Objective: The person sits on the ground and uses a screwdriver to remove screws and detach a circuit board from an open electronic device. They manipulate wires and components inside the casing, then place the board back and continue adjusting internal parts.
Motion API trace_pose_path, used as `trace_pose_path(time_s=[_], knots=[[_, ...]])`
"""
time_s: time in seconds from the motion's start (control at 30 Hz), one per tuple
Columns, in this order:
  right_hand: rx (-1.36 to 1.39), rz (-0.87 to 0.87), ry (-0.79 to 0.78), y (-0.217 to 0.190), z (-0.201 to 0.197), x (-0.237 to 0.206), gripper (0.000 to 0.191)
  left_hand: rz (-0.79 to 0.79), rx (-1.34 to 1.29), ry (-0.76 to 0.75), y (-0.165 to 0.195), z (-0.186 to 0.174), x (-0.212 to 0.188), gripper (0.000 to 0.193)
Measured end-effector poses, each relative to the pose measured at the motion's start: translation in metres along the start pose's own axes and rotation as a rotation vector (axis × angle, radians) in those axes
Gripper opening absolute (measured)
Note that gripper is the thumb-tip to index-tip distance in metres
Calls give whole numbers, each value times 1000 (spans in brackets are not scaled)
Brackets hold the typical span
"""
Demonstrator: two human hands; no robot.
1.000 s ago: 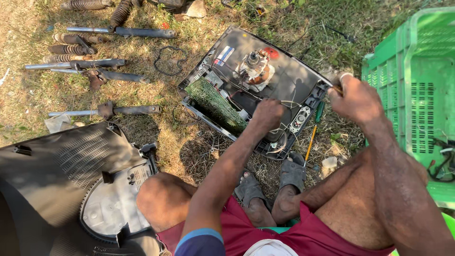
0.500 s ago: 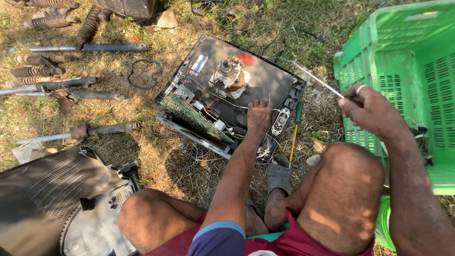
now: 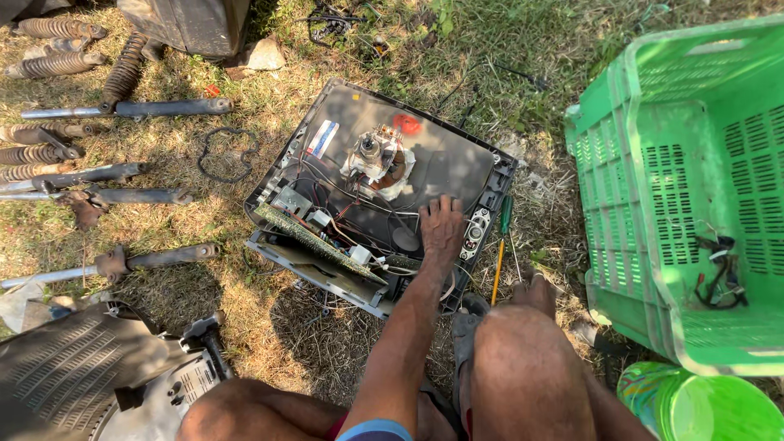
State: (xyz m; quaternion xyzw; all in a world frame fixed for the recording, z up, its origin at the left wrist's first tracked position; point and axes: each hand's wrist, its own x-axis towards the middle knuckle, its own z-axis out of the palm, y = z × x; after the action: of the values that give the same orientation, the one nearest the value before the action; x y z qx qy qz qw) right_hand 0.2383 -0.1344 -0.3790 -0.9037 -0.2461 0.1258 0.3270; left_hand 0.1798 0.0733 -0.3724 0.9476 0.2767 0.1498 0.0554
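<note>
An opened television casing (image 3: 457,159) lies face down on the grass, with a tube neck (image 3: 376,155), wires and a green circuit board (image 3: 314,237) inside. My left hand (image 3: 441,231) rests flat on its near right part, beside a small speaker (image 3: 475,229). My right hand (image 3: 535,290) is low on the ground by my knee, partly hidden, fingers curled around the near end of a thin metal rod (image 3: 514,257). A green-handled screwdriver (image 3: 501,245) lies next to the rod.
A green plastic crate (image 3: 653,204) holding a few wires stands at the right, a green bucket (image 3: 702,404) below it. Springs and metal shock-absorber rods (image 3: 122,108) lie at the left. A dark plastic back cover (image 3: 82,367) sits at the bottom left.
My right hand came down from in front of the crate to the ground beside the casing, bringing the thin rod with it. My left hand slid slightly right on the casing.
</note>
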Motion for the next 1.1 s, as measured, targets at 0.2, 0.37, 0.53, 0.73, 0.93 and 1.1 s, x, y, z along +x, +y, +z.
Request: trace_pose_path(time_s=[0.2,0.37,0.53,0.73,0.93,1.1], knots=[[579,327,-87,-59,24,66,27,155,-17,-83,-2,16,-5,19],[879,603,-22,-90,44,115,19,140,-52,65,1,25,-16,23],[828,751,-21,-103,40,151,11,55,-148,111,12,21,-16,22],[1304,744,-138,-138,1,188,19,-110,-275,67,29,0,-13,29],[1221,469,-590,-211,-37,205,24,-378,-478,44,30,-38,0,18],[904,-625,-844,-270,-111,152,48,-281,-398,662,22,-95,-15,27]])
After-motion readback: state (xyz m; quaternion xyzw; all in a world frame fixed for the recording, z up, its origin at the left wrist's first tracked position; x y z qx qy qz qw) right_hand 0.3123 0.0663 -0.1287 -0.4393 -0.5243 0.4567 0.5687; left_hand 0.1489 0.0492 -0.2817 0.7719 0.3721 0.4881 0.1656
